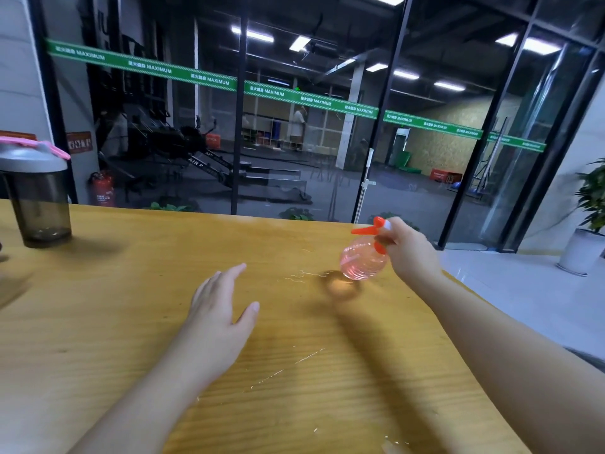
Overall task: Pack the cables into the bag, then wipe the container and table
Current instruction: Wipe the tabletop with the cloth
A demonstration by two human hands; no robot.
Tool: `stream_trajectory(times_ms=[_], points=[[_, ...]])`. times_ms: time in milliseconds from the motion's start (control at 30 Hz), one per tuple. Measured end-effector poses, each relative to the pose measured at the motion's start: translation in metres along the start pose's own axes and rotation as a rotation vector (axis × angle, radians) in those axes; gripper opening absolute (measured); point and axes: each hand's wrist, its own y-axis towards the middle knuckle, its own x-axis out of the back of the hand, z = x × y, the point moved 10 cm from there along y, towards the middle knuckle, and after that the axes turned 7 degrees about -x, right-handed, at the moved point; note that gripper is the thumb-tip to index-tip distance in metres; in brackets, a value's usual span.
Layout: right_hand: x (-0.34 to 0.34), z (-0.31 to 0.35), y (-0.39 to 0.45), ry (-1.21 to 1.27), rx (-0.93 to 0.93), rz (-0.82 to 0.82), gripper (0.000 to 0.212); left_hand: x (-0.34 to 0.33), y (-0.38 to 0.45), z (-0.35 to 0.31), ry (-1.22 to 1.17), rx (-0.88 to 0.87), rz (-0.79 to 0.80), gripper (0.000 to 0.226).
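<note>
Glass walls with a green band of lettering ran behind a yellow wooden bench (131, 306), and beyond the glass lay a dim gym hall with ceiling lights. Thin streaks of wet (301, 275) glinted on the bench top near its middle and again closer to the person. The right hand (406, 250) was raised above the far right part of the bench, its grip curled round the neck of a small pink spray bottle (361, 260) with an orange trigger and nozzle; the nozzle pointed left and the bottle hung tilted, clear of the wood, with its shadow just beneath. The left hand (219, 309) hovered low over the middle of the bench, grip wide, fingers straight and together, thumb spread, holding nothing; whether it touched the wood could not be told. At the far left stood a smoky translucent shaker cup (39, 208) with a grey lid and pink trim. A potted plant (589, 217) in a white pot stood on the floor at the right edge.
</note>
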Motion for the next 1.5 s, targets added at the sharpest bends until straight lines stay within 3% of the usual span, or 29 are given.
stream_trajectory(times_ms=[200, 500, 667, 800, 867, 933, 1067, 1267, 1500], points=[[0.015, 0.085, -0.009, 0.228, 0.1, 0.045, 0.025, 0.009, 0.011, -0.003, 0.088, -0.021, -0.026, 0.059], [-0.016, 0.182, -0.053, 0.761, -0.048, 0.41, 0.032, 0.049, 0.032, -0.035, 0.355, -0.15, -0.097, 0.074], [-0.029, 0.24, -0.092, 0.919, 0.037, 0.576, 0.048, 0.085, 0.023, -0.027, 0.418, -0.156, -0.214, 0.06], [-0.04, 0.274, -0.116, 1.045, 0.062, 0.71, 0.039, 0.119, 0.006, -0.019, 0.38, -0.144, -0.348, 0.048], [-0.045, 0.29, -0.126, 1.097, 0.077, 0.751, 0.048, 0.137, -0.002, -0.014, 0.362, -0.135, -0.392, 0.042], [-0.049, 0.309, -0.14, 1.14, 0.11, 0.789, 0.048, 0.158, -0.01, -0.006, 0.331, -0.122, -0.423, 0.035], [-0.053, 0.348, -0.171, 1.206, 0.198, 0.847, 0.028, 0.198, -0.03, 0.008, 0.351, -0.103, -0.464, 0.023], [-0.071, 0.382, -0.21, 1.28, 0.173, 1.002, 0.023, 0.245, -0.067, 0.051, 0.245, 0.037, -0.531, 0.006], [-0.105, 0.381, -0.227, 1.074, 0.092, 1.065, 0.024, 0.285, -0.102, 0.085, 0.191, 0.144, -0.67, 0.007]])
